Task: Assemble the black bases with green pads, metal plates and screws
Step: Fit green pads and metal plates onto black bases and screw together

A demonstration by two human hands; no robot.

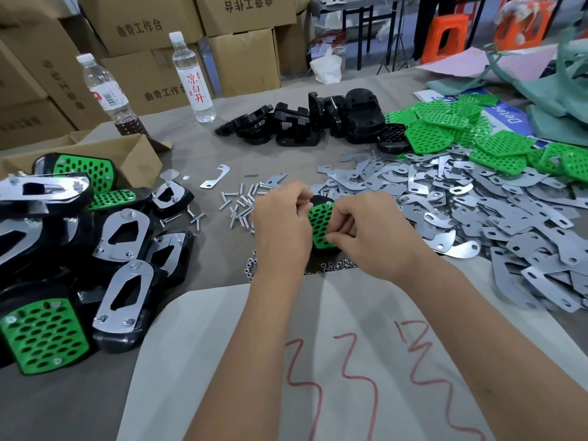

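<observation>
At the table's middle, a black base with a green perforated pad [319, 222] on top sits between my hands. A screw head shows at the pad's far edge. My left hand [281, 224] curls at the piece's left side, fingertips pinched near the top edge. My right hand [369, 232] grips the right side, fingers curled over the pad. Loose screws [241, 202] lie just behind my left hand. Small nuts [337, 266] lie under my wrists. Bare black bases [305, 122] are piled at the back, green pads [461, 132] at the back right, metal plates [477, 198] on the right.
Finished assemblies [79, 249] are heaped at the left beside an open cardboard box [133, 154]. Two plastic bottles [194, 81] stand at the back left before stacked cartons. A white cloth with red marks [318, 361] covers the near table. Green fabric lies at the far right.
</observation>
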